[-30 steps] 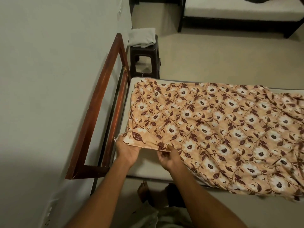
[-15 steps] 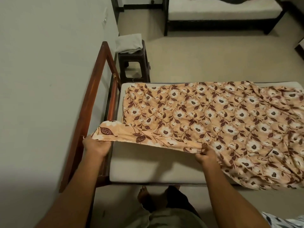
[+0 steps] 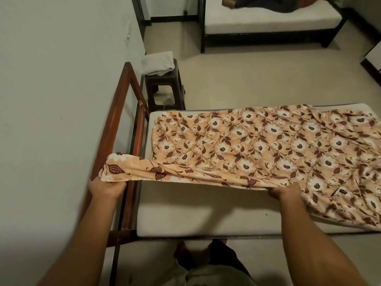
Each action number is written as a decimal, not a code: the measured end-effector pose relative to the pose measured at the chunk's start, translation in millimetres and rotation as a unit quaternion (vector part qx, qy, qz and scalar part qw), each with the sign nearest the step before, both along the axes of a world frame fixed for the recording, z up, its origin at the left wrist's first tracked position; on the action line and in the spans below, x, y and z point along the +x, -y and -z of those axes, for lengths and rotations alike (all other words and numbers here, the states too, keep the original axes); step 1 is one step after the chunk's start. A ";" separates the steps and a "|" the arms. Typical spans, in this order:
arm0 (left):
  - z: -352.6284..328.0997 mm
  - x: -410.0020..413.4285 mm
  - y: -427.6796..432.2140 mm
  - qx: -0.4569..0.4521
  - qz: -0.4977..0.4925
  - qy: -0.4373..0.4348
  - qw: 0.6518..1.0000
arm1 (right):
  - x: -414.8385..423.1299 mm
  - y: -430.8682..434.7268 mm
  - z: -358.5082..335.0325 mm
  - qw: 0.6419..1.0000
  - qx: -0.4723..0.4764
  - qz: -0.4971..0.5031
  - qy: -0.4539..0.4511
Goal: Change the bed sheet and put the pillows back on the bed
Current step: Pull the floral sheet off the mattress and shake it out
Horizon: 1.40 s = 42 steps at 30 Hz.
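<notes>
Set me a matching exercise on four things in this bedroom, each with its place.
Things: 1 orange floral bed sheet; 2 folded pale grey cloth; 3 dark brown plastic stool; 4 reddish-brown wooden bed end.
Places: a on the stool; b beside the wall; c on the floor beyond the bare white mattress; d gripped by left hand and right hand.
Pairs: 1-d, 2-a, 3-c, 4-b.

Counts: 2 hands (left hand (image 3: 107, 187), right hand (image 3: 285, 191)), 1 floral sheet (image 3: 257, 145), 2 beds (near bed (image 3: 185, 213), far bed (image 3: 268, 23)), 1 headboard (image 3: 115, 124), 1 stool (image 3: 162, 87), 1 folded cloth (image 3: 157, 62).
</notes>
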<state>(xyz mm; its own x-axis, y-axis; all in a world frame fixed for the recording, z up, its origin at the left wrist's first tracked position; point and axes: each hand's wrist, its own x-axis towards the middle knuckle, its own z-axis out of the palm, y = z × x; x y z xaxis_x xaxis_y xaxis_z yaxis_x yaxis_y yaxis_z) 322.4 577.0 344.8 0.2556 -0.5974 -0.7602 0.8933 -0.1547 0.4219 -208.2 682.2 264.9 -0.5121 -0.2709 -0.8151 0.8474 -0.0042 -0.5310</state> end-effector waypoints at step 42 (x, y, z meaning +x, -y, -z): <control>-16.9 -162.3 -23.4 -0.030 0.422 0.472 0.774 | 285.5 41.8 -70.5 0.899 -0.163 -0.405 -0.031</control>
<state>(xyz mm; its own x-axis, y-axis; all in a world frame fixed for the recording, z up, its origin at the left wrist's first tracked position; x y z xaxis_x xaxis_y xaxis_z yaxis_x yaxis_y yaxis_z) 160.1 600.4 361.7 0.1796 -0.8810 -0.4377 -0.2248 -0.4699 0.8536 77.3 640.4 335.3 -0.0800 -0.7948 -0.6016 0.6118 0.4373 -0.6591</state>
